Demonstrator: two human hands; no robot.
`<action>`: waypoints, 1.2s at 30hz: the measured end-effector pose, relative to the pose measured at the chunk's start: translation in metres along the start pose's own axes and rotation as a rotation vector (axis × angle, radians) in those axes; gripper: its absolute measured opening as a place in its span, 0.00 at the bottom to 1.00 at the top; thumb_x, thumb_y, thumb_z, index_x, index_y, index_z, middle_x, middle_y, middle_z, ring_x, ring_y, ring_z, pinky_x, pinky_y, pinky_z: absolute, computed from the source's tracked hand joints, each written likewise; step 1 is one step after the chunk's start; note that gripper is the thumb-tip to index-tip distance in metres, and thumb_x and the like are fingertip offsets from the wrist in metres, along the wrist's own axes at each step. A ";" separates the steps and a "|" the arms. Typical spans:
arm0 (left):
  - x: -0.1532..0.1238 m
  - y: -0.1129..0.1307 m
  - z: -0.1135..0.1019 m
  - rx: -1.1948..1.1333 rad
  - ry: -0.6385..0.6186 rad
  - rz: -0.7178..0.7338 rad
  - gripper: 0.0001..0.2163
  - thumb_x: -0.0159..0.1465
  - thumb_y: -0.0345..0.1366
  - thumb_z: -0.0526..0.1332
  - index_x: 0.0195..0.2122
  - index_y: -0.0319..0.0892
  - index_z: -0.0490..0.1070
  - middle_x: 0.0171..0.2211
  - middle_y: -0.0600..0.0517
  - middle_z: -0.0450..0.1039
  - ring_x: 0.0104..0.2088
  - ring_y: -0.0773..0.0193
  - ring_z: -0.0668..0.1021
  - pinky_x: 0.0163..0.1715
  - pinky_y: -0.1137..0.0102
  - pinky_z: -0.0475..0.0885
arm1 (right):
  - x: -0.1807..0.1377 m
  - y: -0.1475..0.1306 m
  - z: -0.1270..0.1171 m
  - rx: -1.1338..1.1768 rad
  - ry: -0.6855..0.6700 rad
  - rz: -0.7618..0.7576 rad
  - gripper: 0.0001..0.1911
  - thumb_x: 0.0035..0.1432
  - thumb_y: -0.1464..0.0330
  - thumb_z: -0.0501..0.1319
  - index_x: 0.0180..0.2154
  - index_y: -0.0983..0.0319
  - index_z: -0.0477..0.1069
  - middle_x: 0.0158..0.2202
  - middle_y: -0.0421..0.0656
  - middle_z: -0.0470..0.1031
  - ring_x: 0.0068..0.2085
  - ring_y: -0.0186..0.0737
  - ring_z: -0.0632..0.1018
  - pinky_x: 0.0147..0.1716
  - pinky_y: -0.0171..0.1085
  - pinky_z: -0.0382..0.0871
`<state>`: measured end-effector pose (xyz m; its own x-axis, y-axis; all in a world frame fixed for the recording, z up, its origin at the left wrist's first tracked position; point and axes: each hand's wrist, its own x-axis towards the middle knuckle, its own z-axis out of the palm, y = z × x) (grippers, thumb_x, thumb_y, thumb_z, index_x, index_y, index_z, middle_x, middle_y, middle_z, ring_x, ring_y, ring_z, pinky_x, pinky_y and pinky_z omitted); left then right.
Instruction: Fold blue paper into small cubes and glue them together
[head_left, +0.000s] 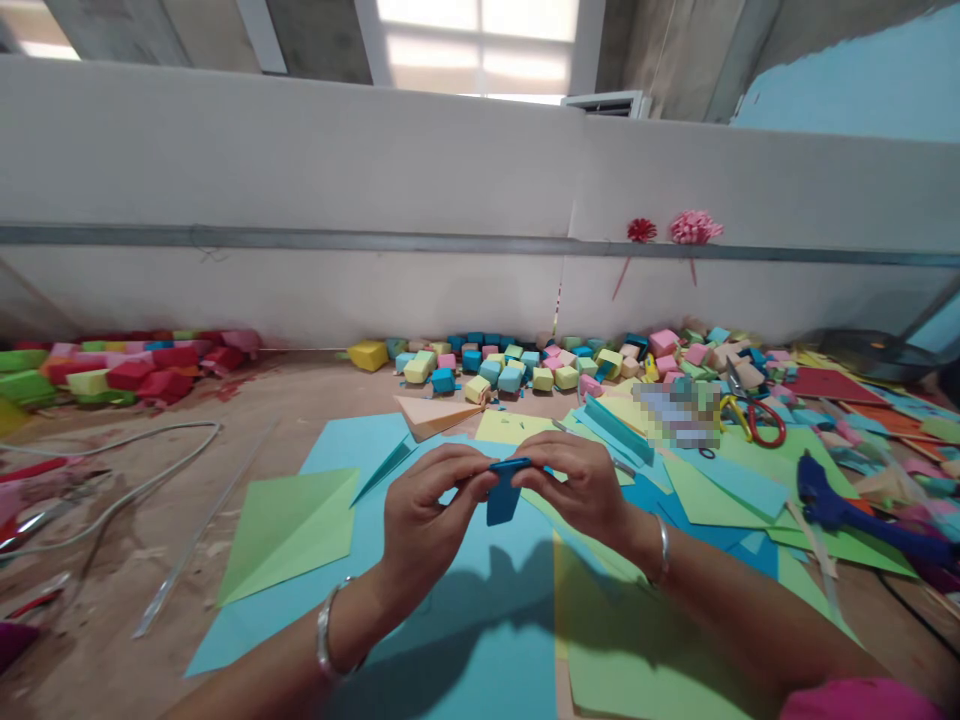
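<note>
My left hand (426,520) and my right hand (581,488) meet above the work surface. Both pinch a small folded piece of dark blue paper (504,492) between fingertips and thumbs. The piece hangs down between the hands. A silver bangle sits on each wrist. Below the hands lies a large light blue sheet (480,620), with a green folded sheet (289,530) to the left and a green sheet (637,660) to the right.
A row of small coloured paper cubes (517,365) lines the white wall; more red and green ones (120,370) lie far left. Scissors with red and yellow handles (754,415) and a blue glue gun (847,510) rest on the paper pile at right. A grey cable (142,470) curls left.
</note>
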<state>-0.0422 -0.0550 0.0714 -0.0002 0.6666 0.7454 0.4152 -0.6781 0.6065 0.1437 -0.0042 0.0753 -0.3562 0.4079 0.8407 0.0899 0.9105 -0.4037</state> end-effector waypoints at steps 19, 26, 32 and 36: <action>0.013 0.001 -0.003 -0.593 -0.281 -0.553 0.13 0.55 0.45 0.70 0.28 0.39 0.80 0.27 0.50 0.71 0.20 0.72 0.68 0.17 0.75 0.66 | 0.002 0.011 -0.006 0.413 -0.176 0.278 0.14 0.61 0.59 0.62 0.32 0.63 0.78 0.32 0.46 0.79 0.33 0.36 0.78 0.34 0.36 0.75; 0.008 0.009 0.000 -0.221 -0.040 -0.259 0.04 0.58 0.34 0.68 0.28 0.41 0.77 0.28 0.51 0.73 0.24 0.70 0.73 0.21 0.76 0.70 | 0.001 0.006 0.000 0.406 -0.112 0.271 0.11 0.60 0.62 0.64 0.33 0.62 0.79 0.31 0.45 0.79 0.33 0.36 0.78 0.35 0.36 0.74; -0.001 0.008 0.001 -0.041 0.032 -0.016 0.03 0.59 0.27 0.65 0.31 0.42 0.76 0.28 0.52 0.73 0.29 0.67 0.76 0.26 0.75 0.72 | -0.001 -0.003 0.004 0.330 -0.058 0.273 0.12 0.60 0.60 0.64 0.33 0.62 0.79 0.31 0.45 0.80 0.34 0.37 0.79 0.36 0.36 0.75; -0.004 0.010 0.004 -0.056 0.025 -0.040 0.03 0.59 0.28 0.65 0.29 0.42 0.75 0.27 0.53 0.72 0.28 0.67 0.76 0.26 0.75 0.73 | -0.004 -0.005 0.009 0.299 0.017 0.306 0.11 0.59 0.61 0.65 0.31 0.61 0.78 0.29 0.44 0.79 0.32 0.36 0.78 0.34 0.35 0.74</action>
<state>-0.0344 -0.0633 0.0735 -0.0392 0.6861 0.7264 0.3626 -0.6677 0.6502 0.1367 -0.0107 0.0704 -0.3392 0.6596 0.6707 -0.0856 0.6884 -0.7202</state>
